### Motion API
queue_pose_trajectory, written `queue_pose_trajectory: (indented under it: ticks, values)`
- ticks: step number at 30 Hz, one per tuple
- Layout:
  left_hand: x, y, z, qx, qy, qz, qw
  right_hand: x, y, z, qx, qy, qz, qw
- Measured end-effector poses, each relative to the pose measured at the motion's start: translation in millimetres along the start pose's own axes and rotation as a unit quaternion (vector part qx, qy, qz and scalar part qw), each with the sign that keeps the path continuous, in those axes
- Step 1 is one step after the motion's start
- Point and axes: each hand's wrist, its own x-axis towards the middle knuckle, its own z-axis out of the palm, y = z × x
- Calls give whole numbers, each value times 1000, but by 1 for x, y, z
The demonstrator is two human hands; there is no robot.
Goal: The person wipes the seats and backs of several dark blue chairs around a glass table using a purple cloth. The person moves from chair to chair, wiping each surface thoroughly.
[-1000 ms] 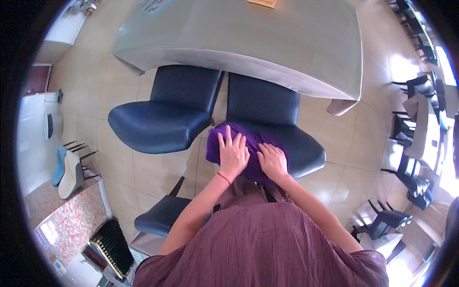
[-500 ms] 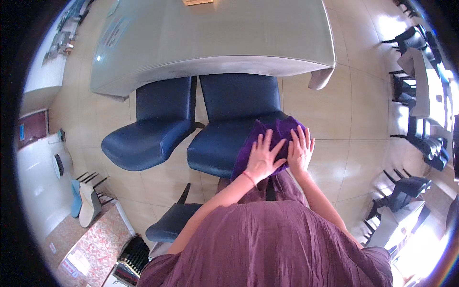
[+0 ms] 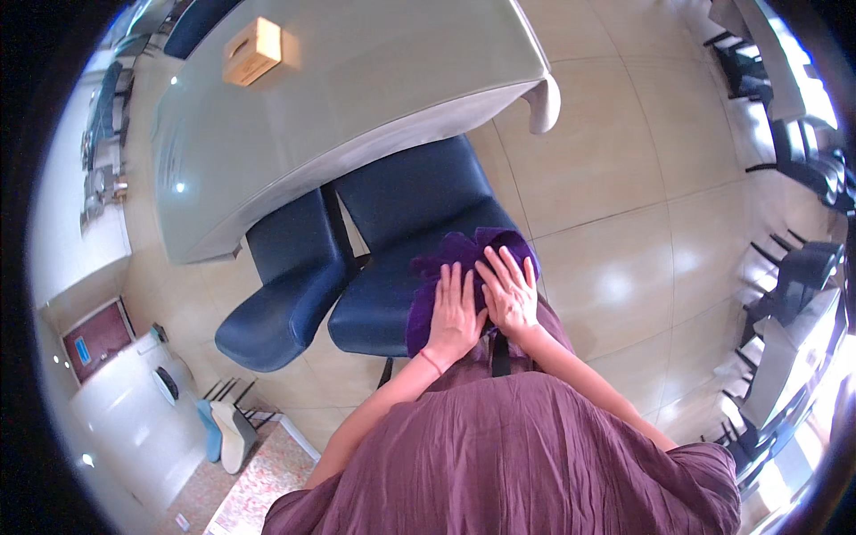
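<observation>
Standing beside a long pale table (image 3: 392, 80), two blue chairs (image 3: 410, 187) are seen. The right one's seat is partly covered by a purple cloth (image 3: 459, 250), which is touched from above by the left hand (image 3: 456, 321) and the right hand (image 3: 514, 301), both laid flat and relaxed, with fingers stretched out.

Tan box (image 3: 252, 52) on table (image 3: 383, 80); tiled floor (image 3: 606, 169).
</observation>
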Motion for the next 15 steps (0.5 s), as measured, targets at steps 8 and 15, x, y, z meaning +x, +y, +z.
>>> queue_pose_trajectory:
  ticks: [8,15]
  values:
    - [123,-4,23,-164,13,86,983,45,68,5,334,35,274,901]
    - [188,-53,74,-265,-152,64,950,54,166,111,563,-118,278,769]
